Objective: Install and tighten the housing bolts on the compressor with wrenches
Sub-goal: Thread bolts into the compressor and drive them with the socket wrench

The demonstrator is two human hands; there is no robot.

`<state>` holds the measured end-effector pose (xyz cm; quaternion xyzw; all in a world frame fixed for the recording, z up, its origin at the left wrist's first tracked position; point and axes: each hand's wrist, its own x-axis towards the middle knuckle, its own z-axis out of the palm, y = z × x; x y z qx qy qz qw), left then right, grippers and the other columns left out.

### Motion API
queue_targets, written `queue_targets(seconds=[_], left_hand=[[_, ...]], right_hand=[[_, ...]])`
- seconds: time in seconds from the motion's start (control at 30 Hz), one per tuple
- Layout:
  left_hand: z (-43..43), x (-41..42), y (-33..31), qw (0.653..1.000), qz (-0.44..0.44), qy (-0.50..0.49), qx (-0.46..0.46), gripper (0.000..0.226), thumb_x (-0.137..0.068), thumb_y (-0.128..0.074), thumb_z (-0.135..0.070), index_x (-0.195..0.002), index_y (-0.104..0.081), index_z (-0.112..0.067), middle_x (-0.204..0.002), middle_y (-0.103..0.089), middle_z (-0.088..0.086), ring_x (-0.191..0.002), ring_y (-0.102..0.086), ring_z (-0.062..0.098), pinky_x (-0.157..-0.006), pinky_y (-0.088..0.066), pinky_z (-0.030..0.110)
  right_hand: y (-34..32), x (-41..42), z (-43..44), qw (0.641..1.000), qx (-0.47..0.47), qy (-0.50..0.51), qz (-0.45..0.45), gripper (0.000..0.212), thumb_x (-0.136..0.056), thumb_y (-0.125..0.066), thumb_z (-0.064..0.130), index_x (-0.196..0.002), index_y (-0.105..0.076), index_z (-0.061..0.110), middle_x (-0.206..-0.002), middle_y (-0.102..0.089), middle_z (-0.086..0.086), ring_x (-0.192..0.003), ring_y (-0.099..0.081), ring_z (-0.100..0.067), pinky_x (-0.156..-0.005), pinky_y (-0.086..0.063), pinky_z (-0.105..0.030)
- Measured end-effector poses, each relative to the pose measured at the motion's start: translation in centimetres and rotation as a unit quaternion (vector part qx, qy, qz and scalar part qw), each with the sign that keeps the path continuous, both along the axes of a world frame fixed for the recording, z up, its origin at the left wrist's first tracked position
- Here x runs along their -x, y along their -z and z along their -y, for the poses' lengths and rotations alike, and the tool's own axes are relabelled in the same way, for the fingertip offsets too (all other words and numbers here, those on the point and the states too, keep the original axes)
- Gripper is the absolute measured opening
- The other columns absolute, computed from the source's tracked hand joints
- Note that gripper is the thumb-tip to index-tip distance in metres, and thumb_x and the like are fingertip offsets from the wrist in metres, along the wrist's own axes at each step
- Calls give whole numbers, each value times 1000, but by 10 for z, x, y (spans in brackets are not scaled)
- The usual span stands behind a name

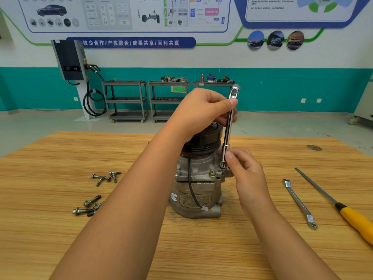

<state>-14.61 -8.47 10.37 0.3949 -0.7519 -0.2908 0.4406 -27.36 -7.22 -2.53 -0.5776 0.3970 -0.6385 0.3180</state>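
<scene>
- A grey cast-metal compressor (197,190) stands upright at the middle of the pale, striped-grain wooden bench (60,162). A ribbed black pulley (203,138) sits on top of it and a thin black cable (190,184) runs down its front.
- A long polished chrome socket wrench (229,126) stands almost upright against the compressor's right side. Its socket end is down at the housing flange and its bent end rises above the pulley.
- The left hand (201,112) reaches over the pulley from the left and grips the wrench's upper shaft, with the fingers curled round it and a fingertip pressed against the steel.
- The right hand (248,172), just right of the compressor, pinches the lower shaft just above the socket between the thumb and curled fingers.
- A brass-coloured bolt head (212,173) sits in the flange just left of the socket.
- Short silver loose bolts (105,176) lie in a small cluster left of the compressor, toward the bench's left edge.
- Longer dark-shanked bolts (88,206) lie nearer the front edge, and the left forearm partly hides them.
- A flat chrome ring spanner (299,203) lies right of the right hand, toward the right edge.
- Beside the spanner, a slim grey-shafted screwdriver (351,219) with a smooth yellow handle slants toward the front right corner.
</scene>
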Motion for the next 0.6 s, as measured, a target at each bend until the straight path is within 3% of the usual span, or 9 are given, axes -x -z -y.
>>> queue_targets(seconds=[0.13,0.33,0.43,0.6], left_hand=[[1,1,1,1000,4,-8,3,22,-95,-58,-31,-82,-71,-19,-80,-75,-3,-72,-71,8,-81,-54,26],[1,2,1,1000,7,-20,23,22,-87,-68,-38,-74,-70,-20,-63,-69,-12,-63,-68,3,-72,-52,17],[0,2,1,1000,14,-12,26,20,-88,-67,-35,-77,-71,-18,-68,-71,-11,-65,-68,5,-79,-55,27],[-1,1,-1,1000,5,4,5,18,-95,-59,-25,-84,-71,-17,-82,-75,0,-76,-72,15,-88,-55,39]], right_hand=[[-1,0,0,1000,2,14,-11,8,-90,-60,22,-87,-65,28,-95,-58,6,-79,-54,5,-71,-43,-8],[-2,-2,-1,1000,-10,24,5,5,-86,-65,22,-87,-62,26,-97,-61,-4,-80,-55,-3,-72,-46,-12],[-2,-3,-2,999,-14,25,15,6,-85,-67,22,-87,-62,24,-95,-62,-3,-81,-56,-7,-70,-47,-13],[-2,-1,-1,1000,-2,-2,26,18,-93,-55,17,-90,-67,30,-98,-60,7,-87,-57,5,-73,-43,-7]])
